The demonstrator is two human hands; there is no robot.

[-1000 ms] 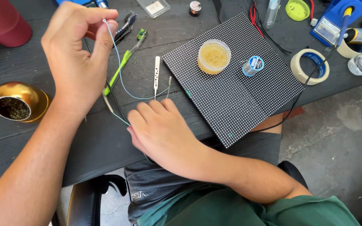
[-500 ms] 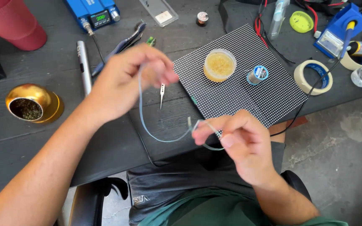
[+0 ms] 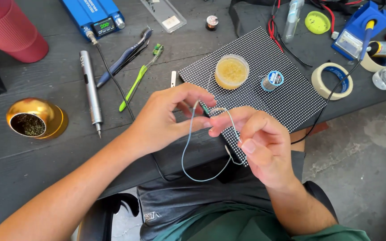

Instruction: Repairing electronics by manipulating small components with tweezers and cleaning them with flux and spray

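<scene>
Left grip: the left hand (image 3: 166, 118) pinches one end of a thin pale-blue wire (image 3: 188, 147) between thumb and forefinger, raised above the near edge of the table (image 3: 32, 178), so the end sits where the eyes can work on it.
Right grip: the right hand (image 3: 258, 143) has fingers curled and pressed on the other stretch of wire, just right of the left fingertips, which keeps the two ends close together.
Wire: slim, light blue-grey, sagging in a loose U over the lap, slack between the hands.
Just beyond: a black dotted panel (image 3: 291, 93) lies flat, carrying a round tub of yellow paste (image 3: 232, 71) and a small solder spool (image 3: 272, 81).
Far left: a silver pen-shaped driver (image 3: 90, 89), green tweezers (image 3: 135, 85) and a brass bowl (image 3: 45, 117) lie within arm's reach.
</scene>
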